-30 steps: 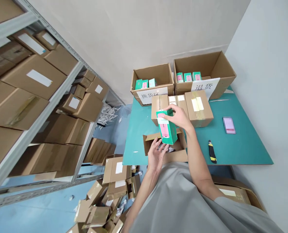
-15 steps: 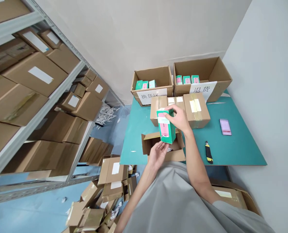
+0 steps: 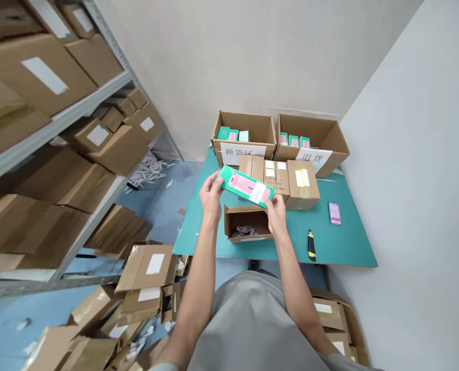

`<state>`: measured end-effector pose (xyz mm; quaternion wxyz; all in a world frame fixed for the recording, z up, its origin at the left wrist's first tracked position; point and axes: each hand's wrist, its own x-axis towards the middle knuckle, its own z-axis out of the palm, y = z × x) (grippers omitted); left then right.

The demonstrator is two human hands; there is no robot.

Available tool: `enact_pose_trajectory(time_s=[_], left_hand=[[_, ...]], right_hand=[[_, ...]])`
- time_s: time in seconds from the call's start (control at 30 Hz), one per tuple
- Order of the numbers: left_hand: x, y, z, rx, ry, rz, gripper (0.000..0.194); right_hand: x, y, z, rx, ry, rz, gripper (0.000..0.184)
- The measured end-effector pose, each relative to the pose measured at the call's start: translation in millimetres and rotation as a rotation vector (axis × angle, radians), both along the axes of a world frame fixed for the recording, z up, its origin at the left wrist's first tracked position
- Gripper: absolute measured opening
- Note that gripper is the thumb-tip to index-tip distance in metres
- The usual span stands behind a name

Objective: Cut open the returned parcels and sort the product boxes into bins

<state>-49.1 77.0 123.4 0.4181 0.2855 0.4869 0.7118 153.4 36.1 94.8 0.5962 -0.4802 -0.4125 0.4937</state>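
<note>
Green-and-pink oblong cardboard box [image 3: 242, 184], tilted
Fingers of the left hand [image 3: 211, 196] pinch its higher end, those of the right hand [image 3: 278, 214] its lower

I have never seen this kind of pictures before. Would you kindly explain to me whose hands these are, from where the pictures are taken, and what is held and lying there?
There is no machine here: a person works with two bare hands. All the pictures come from one camera worn on the person's head, looking forward and down.

The left hand and right hand each hold one end of a green and pink box, above the green table.

Below it is an open box with crumpled grey stuff inside. Behind are closed boxes, then two larger open boxes with paper signs, holding small green boxes. On the right lie a knife and a flat pink item, too blurred to name.
</note>
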Motion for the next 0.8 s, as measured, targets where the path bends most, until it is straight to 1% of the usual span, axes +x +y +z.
enact_pose_trajectory(time_s=[0.07,0.13,0.2,0.27,0.37,0.43,0.5,0.53,0.57,0.67,0.73,0.8], left_hand=[[-4,1,5.1,0.02,0.004,0.056,0.038],[-8,-4,7.0,0.06,-0.038,0.084,0.04],[-12,-15,5.8,0.108,-0.128,0.058,0.046],[-17,-28,1.3,0.13,-0.247,0.001,0.052],[-22,-54,-10.7,0.092,-0.438,-0.121,0.062],[-21,-74,-20.7,0.064,-0.577,-0.262,0.071],[-18,-96,-31.1,0.07,-0.699,-0.389,0.073],[-16,-106,-36.2,0.08,-0.747,-0.418,0.072],[-14,-116,-41.2,0.087,-0.783,-0.422,0.069],[-11,-141,-56.2,0.074,-0.848,-0.372,0.062],[-12,-152,-66.6,0.061,-0.861,-0.349,0.062],[-15,-162,-76.6,0.046,-0.852,-0.32,0.056]], right_hand=[[-17,-19,-9.0,-0.132,0.228,0.063,0.039],[-32,-41,-14.4,-0.249,0.405,0.113,0.039],[-42,-62,-15.5,-0.337,0.54,0.166,0.036],[-48,-78,-12.7,-0.401,0.644,0.231,0.033],[-53,-96,-4.8,-0.459,0.76,0.323,0.03],[-56,-107,-0.7,-0.492,0.816,0.384,0.03],[-59,-121,0.7,-0.536,0.856,0.457,0.034],[-60,-129,0.4,-0.563,0.873,0.496,0.037],[-61,-138,-0.6,-0.591,0.891,0.533,0.04],[-62,-167,-6.0,-0.674,0.946,0.62,0.049],[-60,-185,-10.9,-0.727,0.964,0.659,0.053],[-57,-201,-16.9,-0.767,0.957,0.685,0.054]])
